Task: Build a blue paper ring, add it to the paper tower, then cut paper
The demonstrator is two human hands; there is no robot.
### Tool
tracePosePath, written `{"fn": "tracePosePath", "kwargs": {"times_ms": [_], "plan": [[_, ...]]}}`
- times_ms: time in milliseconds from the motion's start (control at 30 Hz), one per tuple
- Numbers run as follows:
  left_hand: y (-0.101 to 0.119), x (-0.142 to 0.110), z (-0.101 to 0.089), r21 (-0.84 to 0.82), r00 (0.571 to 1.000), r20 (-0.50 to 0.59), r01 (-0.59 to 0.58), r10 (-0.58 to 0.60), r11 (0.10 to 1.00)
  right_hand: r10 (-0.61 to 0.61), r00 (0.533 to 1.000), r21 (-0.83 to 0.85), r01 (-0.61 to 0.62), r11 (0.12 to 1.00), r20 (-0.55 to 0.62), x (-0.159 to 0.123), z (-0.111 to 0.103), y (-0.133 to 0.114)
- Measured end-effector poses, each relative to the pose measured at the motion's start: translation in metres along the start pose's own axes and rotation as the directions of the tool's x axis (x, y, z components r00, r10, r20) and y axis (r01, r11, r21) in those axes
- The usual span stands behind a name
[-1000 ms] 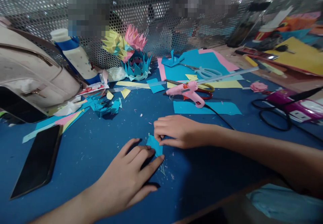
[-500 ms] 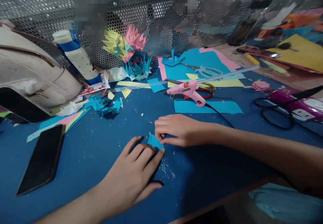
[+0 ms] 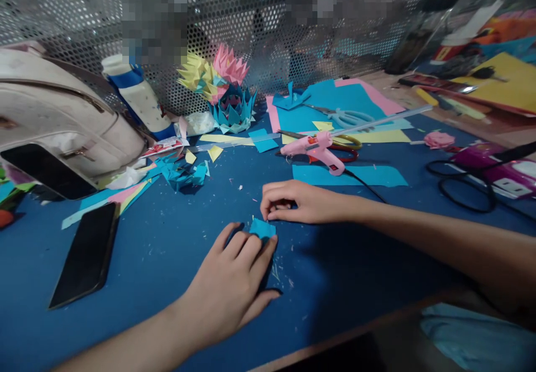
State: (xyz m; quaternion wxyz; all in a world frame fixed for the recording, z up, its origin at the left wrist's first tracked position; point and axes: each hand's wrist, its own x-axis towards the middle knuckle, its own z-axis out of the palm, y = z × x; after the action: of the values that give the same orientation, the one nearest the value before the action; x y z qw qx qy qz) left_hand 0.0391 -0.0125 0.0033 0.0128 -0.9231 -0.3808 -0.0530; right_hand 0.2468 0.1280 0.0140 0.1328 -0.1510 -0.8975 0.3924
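On the blue tabletop (image 3: 167,282) lies a small folded piece of blue paper (image 3: 263,227). My left hand (image 3: 234,280) rests over its near edge, fingers spread and fingertips pressing it to the table, thumb held out to the side. Part of the paper is hidden beneath those fingers. Just beyond the paper's upper right corner is my right hand (image 3: 299,201). Its fingers are curled and the index tip meets the thumb, with nothing visible between them. A pink glue gun (image 3: 316,147) lies past my right hand, across the handles of a pair of scissors (image 3: 354,142).
Two phones (image 3: 86,254) and a light backpack (image 3: 62,120) are at left, near a bottle (image 3: 144,101). Folded paper flowers (image 3: 232,109) stand against the perforated metal screen (image 3: 218,20). Blue sheets (image 3: 330,101) lie behind the glue gun. A purple power strip (image 3: 494,173) sits at right.
My right hand has lifted away from the blue paper, moving slightly up and off its corner. My left hand stays pressed on it. The whole view has shifted a little.
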Motion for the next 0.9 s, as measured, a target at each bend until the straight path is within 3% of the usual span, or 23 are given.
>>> {"fn": "tracePosePath", "kwargs": {"times_ms": [100,167,333,600,900], "plan": [[0.003,0.0,0.0,0.005,1.0,-0.007,0.019,-0.019,1.0,-0.151,0.988,0.039,0.15,0.988,0.029,-0.003,-0.004,0.001],[0.003,0.0,0.0,-0.007,1.0,-0.014,0.015,-0.015,1.0,-0.201,0.974,-0.036,0.205,0.978,0.102,-0.005,-0.008,0.001],[-0.002,-0.006,0.0,-0.07,0.999,-0.034,-0.013,0.011,0.997,-0.14,0.971,-0.236,0.184,0.954,0.194,-0.008,-0.012,-0.002],[-0.014,-0.014,0.0,-0.19,0.998,-0.03,-0.067,0.063,0.979,-0.165,0.973,-0.24,0.201,0.95,0.161,-0.008,-0.008,0.006],[-0.015,-0.014,0.001,-0.155,0.997,-0.016,-0.083,0.082,0.984,-0.159,0.976,-0.203,0.187,0.961,0.147,-0.009,-0.006,0.012]]}}
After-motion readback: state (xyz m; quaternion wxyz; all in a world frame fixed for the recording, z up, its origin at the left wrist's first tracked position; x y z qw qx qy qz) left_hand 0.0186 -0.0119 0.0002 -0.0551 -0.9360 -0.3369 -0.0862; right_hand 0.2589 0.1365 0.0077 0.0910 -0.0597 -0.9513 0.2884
